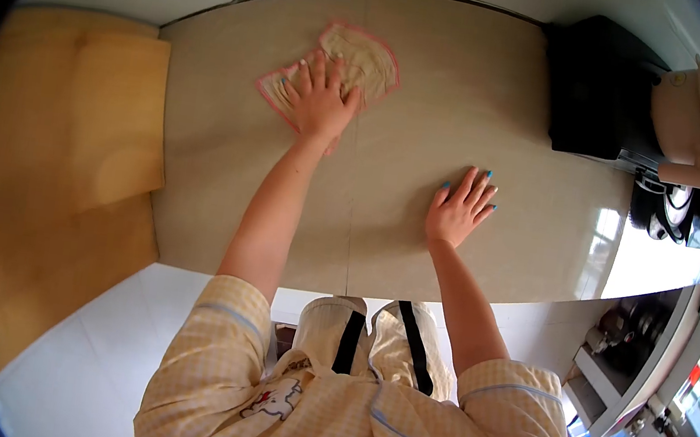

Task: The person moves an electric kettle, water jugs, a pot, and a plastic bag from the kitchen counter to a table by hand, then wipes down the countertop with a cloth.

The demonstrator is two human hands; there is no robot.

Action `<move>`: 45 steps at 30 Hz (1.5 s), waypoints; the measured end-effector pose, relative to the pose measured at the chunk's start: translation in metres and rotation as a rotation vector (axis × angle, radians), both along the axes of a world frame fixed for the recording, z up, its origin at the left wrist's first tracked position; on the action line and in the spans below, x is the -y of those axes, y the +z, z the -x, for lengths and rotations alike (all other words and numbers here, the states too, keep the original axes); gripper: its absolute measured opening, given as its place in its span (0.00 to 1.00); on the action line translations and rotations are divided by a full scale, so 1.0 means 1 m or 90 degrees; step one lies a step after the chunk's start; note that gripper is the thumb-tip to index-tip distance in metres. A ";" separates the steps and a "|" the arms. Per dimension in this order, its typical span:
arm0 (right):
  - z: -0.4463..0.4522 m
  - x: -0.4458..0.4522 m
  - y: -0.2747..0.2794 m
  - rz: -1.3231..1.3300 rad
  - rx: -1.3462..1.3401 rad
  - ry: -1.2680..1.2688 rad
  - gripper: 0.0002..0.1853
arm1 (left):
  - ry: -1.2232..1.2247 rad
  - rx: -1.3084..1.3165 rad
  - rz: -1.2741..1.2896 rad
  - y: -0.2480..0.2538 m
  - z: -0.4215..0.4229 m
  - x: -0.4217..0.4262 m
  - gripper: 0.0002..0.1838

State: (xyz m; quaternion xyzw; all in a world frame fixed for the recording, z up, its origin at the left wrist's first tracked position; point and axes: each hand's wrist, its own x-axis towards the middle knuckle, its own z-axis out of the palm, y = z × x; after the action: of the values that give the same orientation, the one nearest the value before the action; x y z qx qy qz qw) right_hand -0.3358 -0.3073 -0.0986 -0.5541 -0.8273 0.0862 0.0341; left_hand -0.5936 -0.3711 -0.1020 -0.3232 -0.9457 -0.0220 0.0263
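Observation:
A thin beige cloth with a pink edge [370, 62] lies crumpled on the beige countertop [438, 89], toward the back left. Pressed flat on top of it is my left hand [322, 104], fingers spread, covering the cloth's middle. My right hand [457, 213] rests palm down on the bare counter, nearer the front edge and to the right. Its fingers are apart and hold nothing. Blue polish shows on several nails.
On the left a wooden cabinet [90, 113] borders the counter. A black box-shaped item [593, 87] and a pale pink pot-like appliance [691, 113] stand at the back right. A shelf unit [628, 352] with dark items sits below right.

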 end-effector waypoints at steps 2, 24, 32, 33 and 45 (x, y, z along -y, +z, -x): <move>-0.001 0.000 0.000 0.004 -0.002 0.013 0.31 | -0.005 0.033 0.022 0.000 -0.024 0.022 0.33; -0.043 -0.048 -0.013 0.151 0.182 0.344 0.48 | -0.054 0.079 -0.009 -0.034 -0.231 0.175 0.36; -0.017 -0.044 0.002 0.350 0.365 0.298 0.73 | -0.019 0.155 0.004 -0.045 -0.233 0.153 0.39; -0.014 -0.041 0.002 0.361 0.379 0.280 0.74 | -0.023 0.154 0.005 -0.040 -0.230 0.149 0.39; 0.007 -0.031 0.007 0.426 0.391 0.170 0.78 | -0.024 0.217 0.088 -0.018 -0.130 0.103 0.46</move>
State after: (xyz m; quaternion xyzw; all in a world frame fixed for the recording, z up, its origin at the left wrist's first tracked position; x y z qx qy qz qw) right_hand -0.3425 -0.2758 -0.0912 -0.4234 -0.7899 0.1836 -0.4037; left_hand -0.4633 -0.4744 -0.1201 -0.3338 -0.9294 -0.0122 -0.1567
